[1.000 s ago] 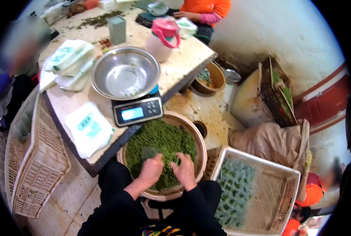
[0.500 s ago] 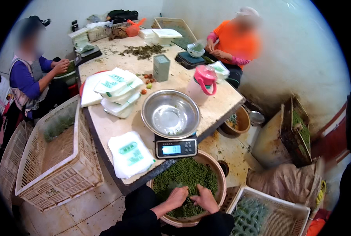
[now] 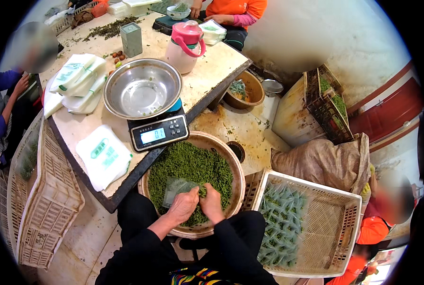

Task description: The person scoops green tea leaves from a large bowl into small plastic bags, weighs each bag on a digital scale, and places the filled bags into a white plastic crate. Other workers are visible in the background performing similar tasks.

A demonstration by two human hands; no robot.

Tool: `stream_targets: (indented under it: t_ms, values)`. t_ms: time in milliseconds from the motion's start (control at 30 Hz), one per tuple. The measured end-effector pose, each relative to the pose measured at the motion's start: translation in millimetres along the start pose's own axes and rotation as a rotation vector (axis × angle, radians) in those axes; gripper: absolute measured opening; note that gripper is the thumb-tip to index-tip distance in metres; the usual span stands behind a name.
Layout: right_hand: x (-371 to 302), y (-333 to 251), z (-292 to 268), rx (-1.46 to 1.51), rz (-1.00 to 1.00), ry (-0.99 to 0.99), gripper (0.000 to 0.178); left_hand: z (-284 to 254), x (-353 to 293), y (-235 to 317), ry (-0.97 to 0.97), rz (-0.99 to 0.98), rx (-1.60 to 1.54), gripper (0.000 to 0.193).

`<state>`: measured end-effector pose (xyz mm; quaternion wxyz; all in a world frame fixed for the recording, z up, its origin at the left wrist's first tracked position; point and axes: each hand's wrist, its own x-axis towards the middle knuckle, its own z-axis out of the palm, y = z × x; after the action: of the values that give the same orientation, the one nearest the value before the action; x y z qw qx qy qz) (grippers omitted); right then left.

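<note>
Over a wide basin (image 3: pixel 241 183) of small green berries (image 3: pixel 207 164), both my hands are close together. My left hand (image 3: pixel 183 205) is closed on a clear plastic bag (image 3: pixel 174 186), which lies flattened over the berries. Closed at the bag's side, my right hand (image 3: pixel 212 204) has a clump of green berries at its fingertips; how much it holds is hidden. On the table corner above the basin stands a digital scale (image 3: pixel 159 133) with a lit screen. A steel bowl (image 3: pixel 143 92) holding a few green bits rests on the scale.
White printed bags (image 3: pixel 102 156) lie stacked on the table (image 3: pixel 212 61), near a pink jug (image 3: pixel 186 47). At right, a crate (image 3: pixel 333 223) holds filled clear bags (image 3: pixel 280 225), beside a brown sack (image 3: pixel 323 161). Large crates (image 3: pixel 50 199) stand at left. Other people sit around the table and at far right.
My view has swung right and downward, so the table sits further up and left. A clear bag now shows plainly at my left hand. My hands stay together over the basin.
</note>
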<state>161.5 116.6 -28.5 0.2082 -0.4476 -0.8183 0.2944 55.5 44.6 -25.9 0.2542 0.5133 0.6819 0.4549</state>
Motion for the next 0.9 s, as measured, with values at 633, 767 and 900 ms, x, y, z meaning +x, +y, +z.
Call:
stream_targets:
  t_ms: [633,767,900]
  values:
    - [24.2,-22.5,-29.9,0.384,0.302,-0.251,0.045,-21.9,3.7,12.0,0.003,-0.189,-0.223,0.025]
    - [18.8,-18.2,-63.2,0.921,0.501,-0.417,0.079,-30.5,4.7,9.2,-0.057,-0.366,-0.615,0.027]
    - [2.0,-21.8,-49.2,1.111,0.66,-0.427,0.064,-36.3,4.5,21.9,-0.129,-0.459,-0.668,0.025]
